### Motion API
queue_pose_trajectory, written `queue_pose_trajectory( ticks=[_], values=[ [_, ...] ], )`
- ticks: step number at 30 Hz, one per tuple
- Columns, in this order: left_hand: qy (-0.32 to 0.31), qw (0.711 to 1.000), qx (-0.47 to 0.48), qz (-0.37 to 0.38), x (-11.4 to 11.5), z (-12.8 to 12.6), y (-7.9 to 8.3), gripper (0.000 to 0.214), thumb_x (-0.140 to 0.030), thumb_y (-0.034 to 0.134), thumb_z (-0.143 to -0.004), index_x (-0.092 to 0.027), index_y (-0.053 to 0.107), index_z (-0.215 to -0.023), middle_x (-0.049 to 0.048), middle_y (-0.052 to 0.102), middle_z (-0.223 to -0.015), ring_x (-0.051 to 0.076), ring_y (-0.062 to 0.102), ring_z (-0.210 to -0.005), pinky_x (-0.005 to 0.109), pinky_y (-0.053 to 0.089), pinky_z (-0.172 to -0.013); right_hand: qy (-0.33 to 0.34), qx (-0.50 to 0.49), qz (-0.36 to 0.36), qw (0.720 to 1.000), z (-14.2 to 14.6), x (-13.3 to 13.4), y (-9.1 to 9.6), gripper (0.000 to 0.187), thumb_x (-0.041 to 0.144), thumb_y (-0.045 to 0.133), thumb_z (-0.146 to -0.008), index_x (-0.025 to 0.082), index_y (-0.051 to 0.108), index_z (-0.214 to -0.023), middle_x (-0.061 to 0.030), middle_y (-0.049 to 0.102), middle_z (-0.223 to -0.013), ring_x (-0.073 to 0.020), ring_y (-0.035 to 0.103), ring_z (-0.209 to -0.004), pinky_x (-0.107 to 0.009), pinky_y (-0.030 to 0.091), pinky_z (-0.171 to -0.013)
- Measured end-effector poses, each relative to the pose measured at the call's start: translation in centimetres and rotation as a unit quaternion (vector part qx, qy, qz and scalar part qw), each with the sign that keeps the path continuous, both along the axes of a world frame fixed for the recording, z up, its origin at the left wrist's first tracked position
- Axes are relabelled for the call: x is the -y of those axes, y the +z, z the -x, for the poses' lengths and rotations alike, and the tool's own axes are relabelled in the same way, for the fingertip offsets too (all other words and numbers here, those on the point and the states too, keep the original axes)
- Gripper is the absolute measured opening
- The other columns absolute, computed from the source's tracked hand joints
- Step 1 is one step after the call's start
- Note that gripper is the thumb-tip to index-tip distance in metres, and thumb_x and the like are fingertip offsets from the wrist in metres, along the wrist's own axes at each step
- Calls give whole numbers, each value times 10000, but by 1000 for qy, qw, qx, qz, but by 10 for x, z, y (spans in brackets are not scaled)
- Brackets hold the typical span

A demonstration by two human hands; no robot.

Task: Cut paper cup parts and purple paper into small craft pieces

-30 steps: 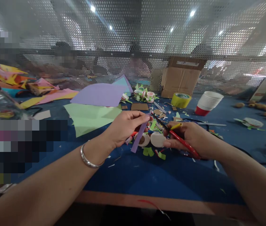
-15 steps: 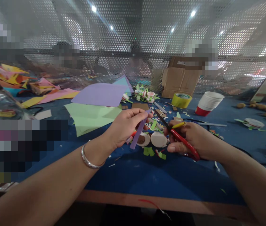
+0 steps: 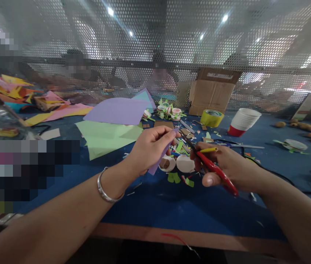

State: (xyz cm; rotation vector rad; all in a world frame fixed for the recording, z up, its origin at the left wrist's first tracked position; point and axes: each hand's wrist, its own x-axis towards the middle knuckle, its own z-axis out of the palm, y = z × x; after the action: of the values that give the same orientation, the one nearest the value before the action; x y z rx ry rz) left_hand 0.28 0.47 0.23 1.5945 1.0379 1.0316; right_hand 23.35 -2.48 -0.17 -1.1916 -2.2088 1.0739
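Note:
My left hand [image 3: 148, 148] pinches a narrow purple paper strip [image 3: 158, 159] that hangs down toward the blue table [image 3: 172, 209]. My right hand [image 3: 221, 165] grips red-handled scissors [image 3: 213, 167], whose dark blades point up-left at the top end of the strip. Just beyond both hands lie two white round discs [image 3: 184, 164] among green and brown paper scraps. A silver bangle sits on my left wrist.
Purple [image 3: 116, 110] and green paper sheets [image 3: 102, 137] lie at the back left, with more coloured paper beyond. A yellow tape roll [image 3: 211, 117], stacked white cups [image 3: 243, 120] and a cardboard box [image 3: 213, 91] stand at the back right. A perforated screen closes the far side.
My left hand has turned the strip so less of it shows below the fingers. My right hand with the scissors has shifted slightly down and toward me.

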Motion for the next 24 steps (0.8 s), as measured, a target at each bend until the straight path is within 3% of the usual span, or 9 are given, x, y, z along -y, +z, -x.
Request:
queue_pose_trajectory(
  ticks=[6,14,20,24],
  values=[
    [-29,996,-60,-67,-3,3,-7,233,-369,561,-946,-188,687,-872,1,623,-741,79,540,-576,195,390,-520,-34,15,11,999,5,2,0,529,607,794,-717,195,534,-923,10,561,-793,-128,501,-695,-232,394,-602],
    [-60,995,-73,-24,1,0,-8,253,-387,562,-935,-193,640,-792,-19,540,-566,89,489,-455,219,358,-455,-45,78,-82,993,2,-2,-3,400,553,707,-830,197,612,-985,-9,609,-869,-141,527,-742,-234,413,-631],
    [-66,996,-55,10,1,-1,-5,268,-368,576,-930,-189,620,-735,-27,506,-525,84,477,-444,216,357,-457,-70,87,-94,989,6,1,-3,398,579,621,-898,192,558,-834,27,500,-686,-98,431,-594,-215,341,-527],
    [-72,996,-53,15,0,0,-6,289,-398,582,-930,-195,622,-727,-23,519,-509,91,481,-442,224,359,-463,-74,86,-121,986,4,-2,-8,439,616,596,-904,194,542,-799,11,504,-714,-115,446,-643,-229,358,-566]
  ],
)
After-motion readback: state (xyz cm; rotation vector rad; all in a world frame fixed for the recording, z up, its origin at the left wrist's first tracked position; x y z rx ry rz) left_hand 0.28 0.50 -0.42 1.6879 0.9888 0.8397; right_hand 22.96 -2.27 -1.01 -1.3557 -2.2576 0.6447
